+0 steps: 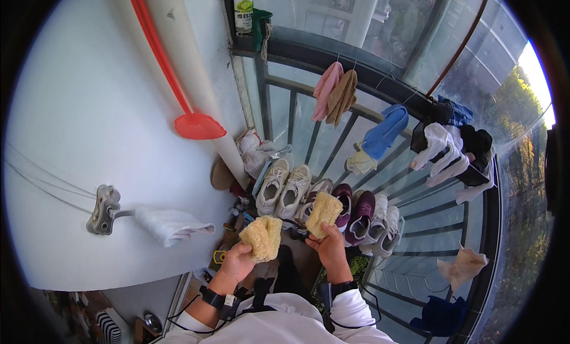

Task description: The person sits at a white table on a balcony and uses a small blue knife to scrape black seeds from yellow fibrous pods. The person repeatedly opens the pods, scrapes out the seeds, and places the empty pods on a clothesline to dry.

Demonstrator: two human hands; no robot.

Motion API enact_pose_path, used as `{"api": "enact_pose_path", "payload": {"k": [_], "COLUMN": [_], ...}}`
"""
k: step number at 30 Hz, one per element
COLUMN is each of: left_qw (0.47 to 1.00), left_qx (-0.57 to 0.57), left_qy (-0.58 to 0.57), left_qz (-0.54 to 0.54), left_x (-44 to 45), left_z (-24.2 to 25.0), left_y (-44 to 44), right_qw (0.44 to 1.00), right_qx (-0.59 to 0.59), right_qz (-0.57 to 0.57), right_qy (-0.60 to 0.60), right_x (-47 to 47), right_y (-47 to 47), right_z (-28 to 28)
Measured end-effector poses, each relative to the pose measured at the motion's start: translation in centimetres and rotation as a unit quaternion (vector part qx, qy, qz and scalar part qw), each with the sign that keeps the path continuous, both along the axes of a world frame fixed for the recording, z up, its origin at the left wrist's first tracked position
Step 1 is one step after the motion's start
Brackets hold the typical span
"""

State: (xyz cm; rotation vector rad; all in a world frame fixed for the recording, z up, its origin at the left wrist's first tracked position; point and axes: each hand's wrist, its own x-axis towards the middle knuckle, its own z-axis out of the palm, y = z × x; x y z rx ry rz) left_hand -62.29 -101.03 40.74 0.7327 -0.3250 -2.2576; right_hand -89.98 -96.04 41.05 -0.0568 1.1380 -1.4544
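Observation:
My left hand (237, 264) grips a pale yellow, rough-textured sponge or loofah pad (262, 239), which looks folded. A similar yellow pad (324, 214) is held upright in my right hand (330, 250), between thumb and fingers. Both pads are apart, in front of my body. Just beyond them stands a row of shoes: cream sneakers (294, 191), maroon sneakers (361, 217) and white-grey sneakers (387, 231). The right pad hides part of the shoes behind it. Dark straps with small devices and cables circle both wrists.
A white cloth (171, 226) hangs from a wall hook at left, below a red fly swatter (198, 125). Along the window railing hang pink (328, 88), brown and blue cloths (385, 131), and white socks (438, 145) by a black basket. Plants and small items stand low down.

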Motion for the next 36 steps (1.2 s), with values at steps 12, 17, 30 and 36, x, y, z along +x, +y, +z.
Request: {"api": "enact_pose_path", "payload": {"k": [12,17,30,36], "left_qw": [0.996,0.994,0.998,0.999], "left_qx": [-0.012,-0.03,-0.011,-0.024], "left_qy": [-0.023,-0.021,-0.005,0.02], "left_qz": [0.086,0.105,0.06,0.039], "left_x": [-3.3,-3.7,-4.9,-3.1], "left_z": [1.1,0.8,0.3,0.4], "left_y": [-2.7,-2.8,-4.2,-4.3], "right_qw": [0.995,0.99,0.993,0.997], "right_qx": [0.017,0.039,0.018,-0.009], "right_qz": [0.094,0.127,0.116,0.08], "right_qy": [-0.033,-0.047,-0.033,-0.004], "right_x": [-4.3,-3.5,-3.9,-2.9], "right_y": [-7.7,-8.1,-8.6,-7.9], "right_z": [-2.1,-3.1,-1.0,0.7]}}
